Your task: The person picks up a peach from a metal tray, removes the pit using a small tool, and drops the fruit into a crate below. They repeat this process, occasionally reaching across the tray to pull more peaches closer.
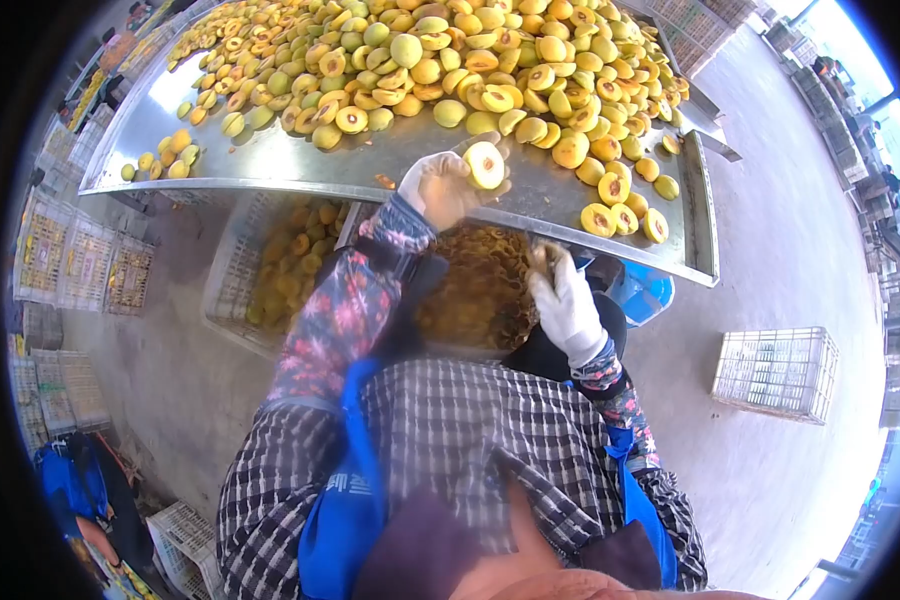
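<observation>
1. Head view: the left hand (438, 192), gloved, is raised at the near edge of the metal worktop (270, 165), its fingers gripping a fruit half (485, 165) with the cut face and brown centre showing.
2. The right hand (572, 308), in a white glove, is lower and nearer the body, just beyond the worktop's edge. Its fingers are curled in; whether they grip anything, I cannot tell.
3. A large pile (440, 70) of whole and cut fruit covers the far part of the worktop. A few halves (620, 218) lie near its right corner, and a small cluster (173, 152) lies at the left.
4. Below and between the hands is a container of brown pieces (475, 290), partly blurred.
5. Left of it, a crate (232, 255) holds more fruit.
6. A blue bucket (645, 290) stands right of the right hand; a wire-like crate (776, 372) rests on the floor farther right.
</observation>
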A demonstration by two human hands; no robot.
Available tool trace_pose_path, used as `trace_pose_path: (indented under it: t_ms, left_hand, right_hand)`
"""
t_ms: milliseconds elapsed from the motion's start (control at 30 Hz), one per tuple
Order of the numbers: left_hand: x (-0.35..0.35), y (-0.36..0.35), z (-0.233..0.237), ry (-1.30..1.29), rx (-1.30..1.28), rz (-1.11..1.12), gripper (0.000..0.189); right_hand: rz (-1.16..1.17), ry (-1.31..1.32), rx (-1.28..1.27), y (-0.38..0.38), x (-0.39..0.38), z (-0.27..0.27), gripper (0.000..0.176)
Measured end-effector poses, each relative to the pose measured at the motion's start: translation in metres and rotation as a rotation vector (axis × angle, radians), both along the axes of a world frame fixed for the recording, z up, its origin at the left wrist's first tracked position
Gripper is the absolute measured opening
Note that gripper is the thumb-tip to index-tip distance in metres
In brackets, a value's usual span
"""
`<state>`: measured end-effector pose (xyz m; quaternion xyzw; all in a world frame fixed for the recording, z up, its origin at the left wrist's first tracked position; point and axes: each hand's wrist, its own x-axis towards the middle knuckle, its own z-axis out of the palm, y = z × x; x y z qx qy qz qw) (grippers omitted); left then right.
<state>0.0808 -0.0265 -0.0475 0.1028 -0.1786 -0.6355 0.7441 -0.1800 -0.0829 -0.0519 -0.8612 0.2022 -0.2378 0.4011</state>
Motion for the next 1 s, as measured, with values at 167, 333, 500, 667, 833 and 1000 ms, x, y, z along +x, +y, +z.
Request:
trace_pose_path:
  t_ms: [167, 333, 500, 667, 833, 1000]
  left_hand:
    - [-0.041, 0.025, 0.038, 0.123, 0.096, 0.252, 0.052]
    - [-0.059, 0.025, 0.051, -0.116, 0.237, 0.475, 0.061]
    - [-0.072, 0.03, 0.06, 0.024, 0.182, 0.494, 0.051]
    - [-0.071, 0.033, 0.056, 0.02, 0.229, 0.507, 0.047]
    - [-0.06, 0.028, 0.041, -0.043, 0.358, 0.476, 0.037]
    - [-0.058, 0.025, 0.039, -0.265, 0.359, 0.634, 0.035]
  right_hand:
    - [-0.057, -0.066, -0.182, 0.01, 0.046, 0.056, 0.027]
    - [-0.072, -0.18, -0.449, 0.025, 0.066, 0.064, 0.025]
    - [-0.058, -0.109, -0.325, 0.035, 0.069, 0.064, 0.027]
    - [-0.024, 0.055, -0.42, 0.035, 0.066, 0.065, 0.024]
    - [0.056, 0.193, -0.446, 0.021, 0.066, 0.05, 0.024]
    - [0.205, 0.056, 0.021, 0.015, 0.072, 0.03, 0.02]
